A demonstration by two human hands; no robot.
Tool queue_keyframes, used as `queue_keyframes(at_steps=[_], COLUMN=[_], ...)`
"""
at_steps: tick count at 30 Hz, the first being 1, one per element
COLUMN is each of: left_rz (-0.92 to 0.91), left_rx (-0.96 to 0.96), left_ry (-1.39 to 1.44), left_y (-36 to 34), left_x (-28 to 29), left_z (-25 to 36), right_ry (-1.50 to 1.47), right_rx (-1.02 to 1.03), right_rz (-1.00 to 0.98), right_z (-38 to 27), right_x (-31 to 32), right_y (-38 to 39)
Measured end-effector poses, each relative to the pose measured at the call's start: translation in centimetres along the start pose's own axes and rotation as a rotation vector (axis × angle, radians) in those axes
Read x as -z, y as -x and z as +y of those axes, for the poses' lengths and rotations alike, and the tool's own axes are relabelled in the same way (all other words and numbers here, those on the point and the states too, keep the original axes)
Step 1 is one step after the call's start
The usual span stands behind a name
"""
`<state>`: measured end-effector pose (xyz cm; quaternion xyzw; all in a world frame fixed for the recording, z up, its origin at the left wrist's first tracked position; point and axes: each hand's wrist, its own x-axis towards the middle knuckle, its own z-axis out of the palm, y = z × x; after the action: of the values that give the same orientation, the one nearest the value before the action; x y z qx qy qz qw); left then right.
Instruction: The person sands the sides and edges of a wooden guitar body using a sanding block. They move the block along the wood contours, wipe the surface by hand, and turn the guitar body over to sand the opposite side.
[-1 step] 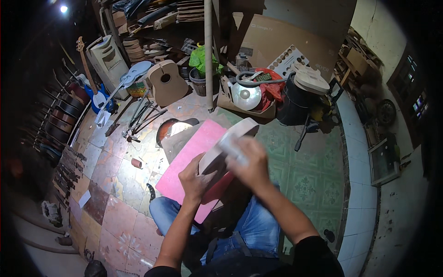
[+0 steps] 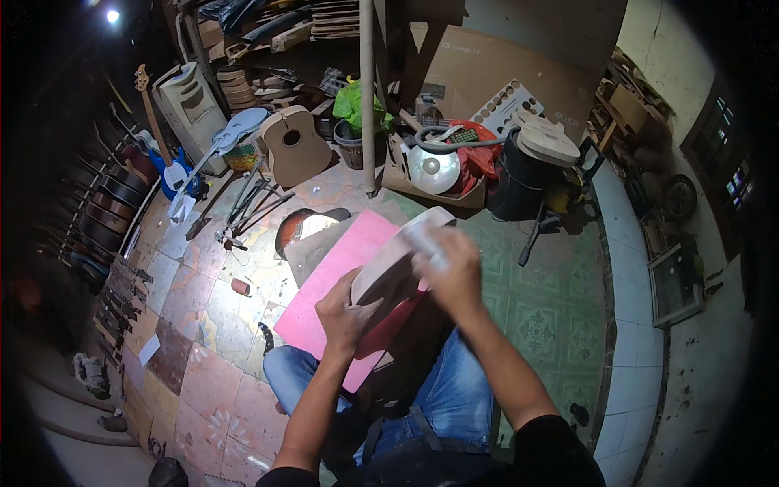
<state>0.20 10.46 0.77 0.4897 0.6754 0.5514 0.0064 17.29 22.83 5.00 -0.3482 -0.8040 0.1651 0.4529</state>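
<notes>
A curved, pale wooden piece (image 2: 380, 272) is held on a slant above a pink sheet (image 2: 318, 302), its near end clasped by the left hand (image 2: 337, 315), the fingers of which are mostly hidden. A pale block (image 2: 425, 246) (too blurred for its kind to be told) is gripped in the right hand (image 2: 456, 272) at the upper stretch of the rim; whether contact is made cannot be told. The low left-hand hold is probably chosen for steadiness, the upper rim being left free for the other hand. The piece seems to be tipped on edge so that its rim is turned upward, within easy reach. The sheet is spread before legs in blue jeans (image 2: 461, 381), perhaps as a clean surface. Beyond, an unfinished guitar body (image 2: 298, 158) is propped upright, likely to save space on the tiled floor (image 2: 531, 300).
</notes>
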Motion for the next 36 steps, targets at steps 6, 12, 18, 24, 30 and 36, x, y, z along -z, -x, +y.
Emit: queue_keyframes(at_steps=[6, 12, 18, 24, 30, 36], left_rz=[0.044, 0.006, 0.018, 0.025, 0.009, 0.015], left_rx=[0.006, -0.013, 0.001, 0.002, 0.025, 0.039], left_ry=[-0.009, 0.0, -0.004, -0.041, -0.015, -0.007], left_y=[0.1, -0.6, -0.9, -1.8, -2.5, -1.9], left_x=[0.0, -0.5, 0.5, 0.5, -0.1, 0.6], left_z=[-1.4, -0.2, -2.0, -2.7, -1.5, -2.2], right_ry=[0.035, -0.015, -0.093, -0.19, -0.268, -0.21], right_rx=[0.2, -0.188, 0.182, 0.285, -0.213, 0.17], right_rz=[-0.048, 0.143, 0.17, 0.294, 0.498, 0.377], right_z=[-3.8, 3.9, -0.4, -1.1, 4.6, 2.8], right_x=[-0.5, -0.4, -4.7, -8.0, -7.6, -9.0], right_y=[1.2, -2.0, 1.3, 1.4, -1.9, 1.3])
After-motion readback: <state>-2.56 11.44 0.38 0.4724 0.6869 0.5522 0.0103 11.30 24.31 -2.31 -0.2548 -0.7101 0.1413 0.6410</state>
